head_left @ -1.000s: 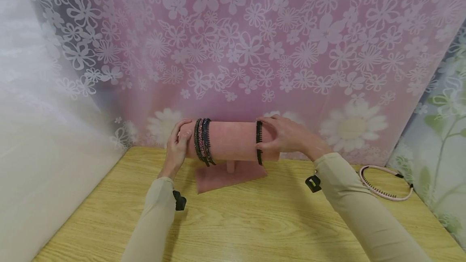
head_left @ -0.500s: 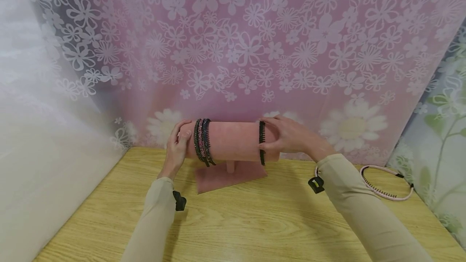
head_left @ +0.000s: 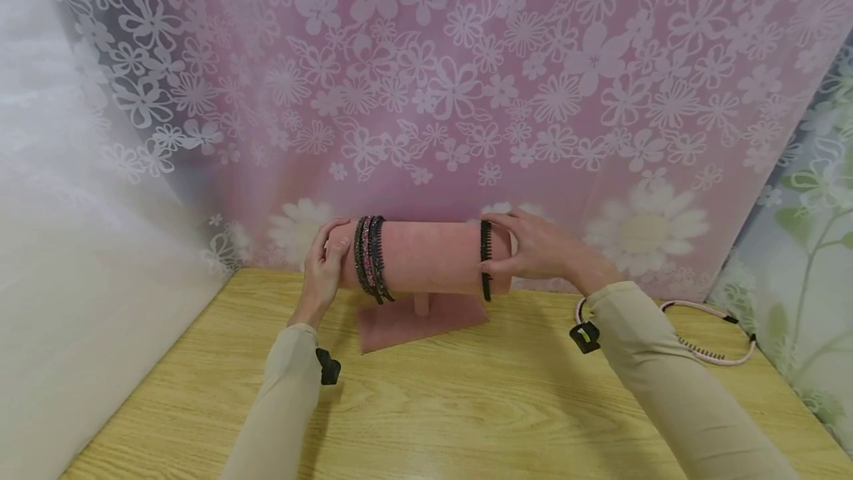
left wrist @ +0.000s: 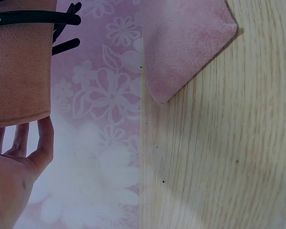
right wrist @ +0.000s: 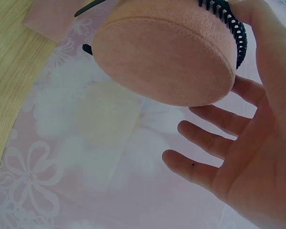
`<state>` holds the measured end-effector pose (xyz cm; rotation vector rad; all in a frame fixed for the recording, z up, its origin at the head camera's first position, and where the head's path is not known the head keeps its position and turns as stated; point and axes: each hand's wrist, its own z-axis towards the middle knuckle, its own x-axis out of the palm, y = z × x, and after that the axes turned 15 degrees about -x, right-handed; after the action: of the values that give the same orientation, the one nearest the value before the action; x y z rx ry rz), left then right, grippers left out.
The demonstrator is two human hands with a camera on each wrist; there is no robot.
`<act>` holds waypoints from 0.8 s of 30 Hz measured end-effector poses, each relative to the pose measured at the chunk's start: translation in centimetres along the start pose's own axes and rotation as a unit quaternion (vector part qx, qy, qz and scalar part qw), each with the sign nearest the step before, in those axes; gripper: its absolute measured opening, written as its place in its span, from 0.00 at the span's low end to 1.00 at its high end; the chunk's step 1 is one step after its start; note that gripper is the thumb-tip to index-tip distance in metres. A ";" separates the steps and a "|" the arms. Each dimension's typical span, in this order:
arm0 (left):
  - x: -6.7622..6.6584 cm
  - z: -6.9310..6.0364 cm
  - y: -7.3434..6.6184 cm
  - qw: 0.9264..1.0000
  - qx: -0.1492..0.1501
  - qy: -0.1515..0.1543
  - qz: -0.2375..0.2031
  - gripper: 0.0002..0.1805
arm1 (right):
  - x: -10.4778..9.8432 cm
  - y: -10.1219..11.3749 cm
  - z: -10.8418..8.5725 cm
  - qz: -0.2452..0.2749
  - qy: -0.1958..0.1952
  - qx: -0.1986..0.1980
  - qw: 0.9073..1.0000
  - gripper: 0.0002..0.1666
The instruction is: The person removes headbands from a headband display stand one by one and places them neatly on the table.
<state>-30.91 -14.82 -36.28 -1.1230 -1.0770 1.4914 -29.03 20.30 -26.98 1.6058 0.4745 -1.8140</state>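
A padded pink headband stand, with a horizontal roll [head_left: 429, 258] on a short post and a flat base [head_left: 426, 333], stands at the back of the wooden table. My left hand [head_left: 321, 272] grips the roll's left end. Beside it, several glittery headbands [head_left: 369, 258], dark and pinkish, sit close together round the roll. Towards the right end, my right hand [head_left: 536, 244] pinches a black toothed headband [head_left: 486, 261] between thumb and forefinger. In the right wrist view, that headband's teeth [right wrist: 224, 14] face the roll's end, and the other fingers spread past the end face.
A pale pink toothed headband [head_left: 723, 359] lies at the table's right, partly behind my right sleeve. Another pale curved piece [head_left: 580, 311] shows by my right wrist. A floral curtain [head_left: 426, 95] hangs close behind the stand.
My right hand has slid the black headband a little to the right along the roll, nearer its end. The left hand, the stand and the glittery headbands hold their places.
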 end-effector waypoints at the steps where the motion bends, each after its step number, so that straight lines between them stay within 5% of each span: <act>1: 0.0 0.0 0.0 1.000 0.002 0.000 0.000 0.23 | 0.0 0.0 0.0 0.000 -0.001 0.001 1.000 0.53; 24: -0.1 -0.1 -0.1 1.000 -0.010 0.005 0.012 0.24 | -0.3 -0.8 -0.8 0.025 0.009 0.002 1.000 0.51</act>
<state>-30.75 -14.91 -36.19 -1.1606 -1.0774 1.4942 -28.97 21.51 -26.95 1.6235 0.4340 -1.7667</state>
